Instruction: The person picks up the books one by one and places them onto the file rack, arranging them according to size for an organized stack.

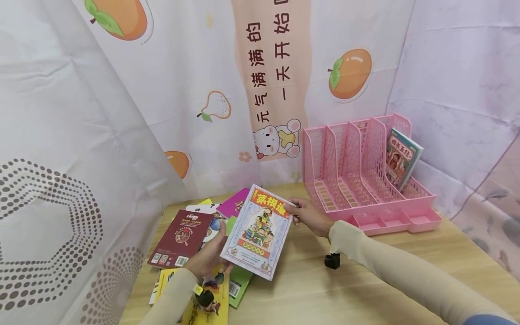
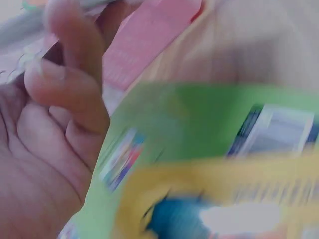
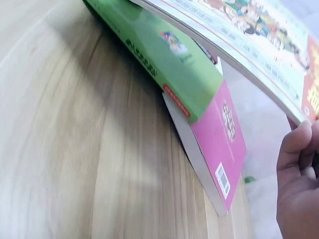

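A light-blue picture book (image 1: 260, 225) with a red and yellow title band is held tilted above the table. My right hand (image 1: 310, 216) pinches its upper right corner, with the thumb on the cover; the right wrist view shows this grip at the book's corner (image 3: 239, 55). By the lower left edge is my left hand (image 1: 207, 257), thumb raised beside the book and fingers near its lower corner. In the left wrist view the left hand's (image 2: 45, 149) fingers are loosely bent; whether they touch the book is unclear. Beneath lies a green book (image 3: 169, 55).
Overlapping books lie at the left, among them a maroon book (image 1: 183, 239), a magenta book (image 1: 234, 204) and a yellow book (image 1: 221, 300). A pink file rack (image 1: 365, 210) stands at the back right, with one book (image 1: 402, 158) in its rightmost slot. Printed curtains surround the wooden table (image 1: 325, 293).
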Demonstrator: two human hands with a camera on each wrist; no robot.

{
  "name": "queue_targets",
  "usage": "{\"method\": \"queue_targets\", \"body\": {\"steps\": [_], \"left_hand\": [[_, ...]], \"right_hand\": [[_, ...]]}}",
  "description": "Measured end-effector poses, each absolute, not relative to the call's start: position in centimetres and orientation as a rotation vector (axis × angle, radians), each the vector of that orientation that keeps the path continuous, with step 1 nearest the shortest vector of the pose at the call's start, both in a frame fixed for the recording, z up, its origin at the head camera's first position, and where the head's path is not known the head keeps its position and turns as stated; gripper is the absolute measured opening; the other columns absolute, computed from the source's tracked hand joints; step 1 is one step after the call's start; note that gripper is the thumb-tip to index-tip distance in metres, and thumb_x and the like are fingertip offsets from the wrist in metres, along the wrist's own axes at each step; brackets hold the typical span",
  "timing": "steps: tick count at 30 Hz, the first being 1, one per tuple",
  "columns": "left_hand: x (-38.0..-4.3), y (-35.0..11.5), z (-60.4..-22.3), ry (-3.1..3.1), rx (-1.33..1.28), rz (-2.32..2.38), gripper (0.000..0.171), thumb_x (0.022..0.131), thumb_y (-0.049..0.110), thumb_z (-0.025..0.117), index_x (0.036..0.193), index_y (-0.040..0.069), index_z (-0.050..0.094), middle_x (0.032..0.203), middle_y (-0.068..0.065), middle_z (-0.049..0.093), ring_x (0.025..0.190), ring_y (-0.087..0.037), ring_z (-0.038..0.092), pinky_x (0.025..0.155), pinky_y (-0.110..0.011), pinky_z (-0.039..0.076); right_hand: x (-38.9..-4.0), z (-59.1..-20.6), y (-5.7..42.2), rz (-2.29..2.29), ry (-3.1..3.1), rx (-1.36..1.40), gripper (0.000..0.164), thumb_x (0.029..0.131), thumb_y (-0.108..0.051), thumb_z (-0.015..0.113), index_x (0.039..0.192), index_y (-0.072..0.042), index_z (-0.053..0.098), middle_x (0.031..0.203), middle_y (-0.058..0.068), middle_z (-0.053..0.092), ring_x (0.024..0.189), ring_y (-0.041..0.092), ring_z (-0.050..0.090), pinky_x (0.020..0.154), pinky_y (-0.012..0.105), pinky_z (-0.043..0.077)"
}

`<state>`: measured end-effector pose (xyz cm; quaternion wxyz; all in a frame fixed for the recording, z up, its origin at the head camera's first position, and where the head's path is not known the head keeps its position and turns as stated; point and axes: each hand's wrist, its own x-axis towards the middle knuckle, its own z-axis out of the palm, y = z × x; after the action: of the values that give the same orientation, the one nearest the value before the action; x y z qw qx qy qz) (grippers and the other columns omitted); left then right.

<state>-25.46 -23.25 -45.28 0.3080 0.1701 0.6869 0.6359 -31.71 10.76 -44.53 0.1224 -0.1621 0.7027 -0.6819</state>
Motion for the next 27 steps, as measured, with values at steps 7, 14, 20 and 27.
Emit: {"method": "queue_targets", "body": {"steps": [7,14,20,27], "left_hand": [[-25.5,-23.5,-47.3,1.901,0.589,1.651,0.04,0.11,0.029,0.052,0.141,0.005,0.06,0.104,-0.016,0.075,0.048,-0.006,0.049,0.047,-0.023,0.038],[-25.7,-22.9,-48.2,1.937,0.528,1.847,0.046,0.109,0.035,0.052,0.147,0.008,0.053,0.108,-0.013,0.074,0.05,-0.004,0.045,0.047,-0.02,0.033],[-26.0,-22.1,-48.4,1.965,0.466,1.855,0.047,0.107,0.037,0.056,0.145,0.009,0.056,0.106,-0.012,0.076,0.052,-0.007,0.047,0.047,-0.02,0.034],[-26.1,-22.1,-48.5,2.081,0.414,1.714,0.045,0.1,0.034,0.07,0.137,0.01,0.065,0.098,-0.012,0.071,0.059,-0.011,0.05,0.054,-0.023,0.043]], "right_hand": [[-32.1,-45.3,11.1,-2.085,1.819,-0.392,0.039,0.108,-0.032,0.057,0.123,0.004,0.06,0.094,0.008,0.071,0.062,0.009,0.047,0.061,0.023,0.047],[-30.8,-45.7,9.4,-1.675,1.86,-0.585,0.047,0.106,-0.047,0.055,0.114,-0.004,0.071,0.089,0.014,0.07,0.065,0.016,0.058,0.057,0.027,0.047],[-29.7,-46.0,8.4,-1.499,1.989,-0.74,0.039,0.107,-0.042,0.055,0.109,-0.009,0.076,0.074,0.011,0.069,0.051,0.012,0.051,0.049,0.027,0.043],[-29.8,-46.1,9.0,-1.545,2.064,-0.693,0.034,0.106,-0.037,0.059,0.116,-0.007,0.072,0.073,0.009,0.069,0.045,0.009,0.039,0.044,0.027,0.031]]}}
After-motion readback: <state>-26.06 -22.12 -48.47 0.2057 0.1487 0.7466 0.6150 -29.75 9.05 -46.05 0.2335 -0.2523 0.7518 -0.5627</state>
